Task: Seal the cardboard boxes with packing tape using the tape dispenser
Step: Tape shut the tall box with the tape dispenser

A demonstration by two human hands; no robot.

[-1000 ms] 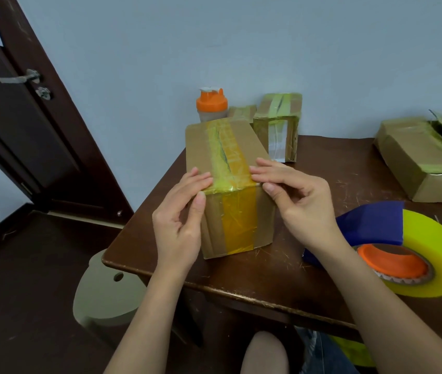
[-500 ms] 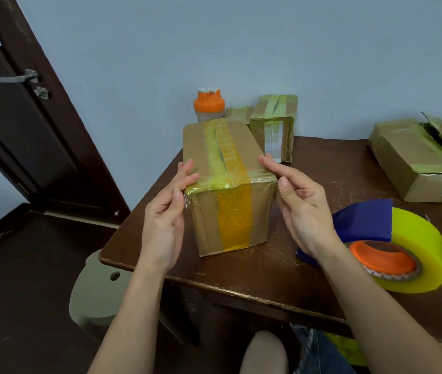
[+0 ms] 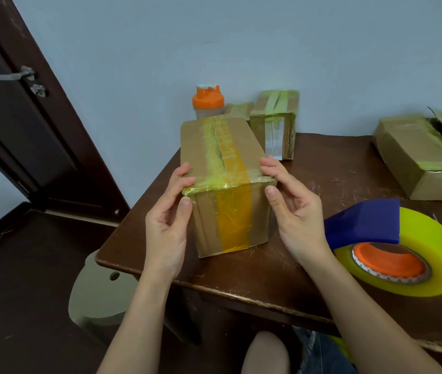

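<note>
A cardboard box (image 3: 209, 149) stands on the dark wooden table (image 3: 322, 168), with yellow tape along its top seam, across its near top edge and down its front face. My left hand (image 3: 167, 220) pinches the box's near left top corner between thumb and fingers. My right hand (image 3: 292, 209) pinches the near right top corner the same way. The tape dispenser (image 3: 395, 244), a blue holder on a big yellow roll with an orange core, lies on the table to the right of my right hand.
A taped box (image 3: 275, 122) and an orange-lidded shaker bottle (image 3: 207, 102) stand at the back by the wall. A larger box (image 3: 425, 157) with a torn top lies at far right. A stool (image 3: 98, 290) is below the table's left corner, a dark door (image 3: 12, 117) at left.
Both hands slid outward from the middle of the box's near top edge to its two corners, pressing the cross strip of tape down over the sides.
</note>
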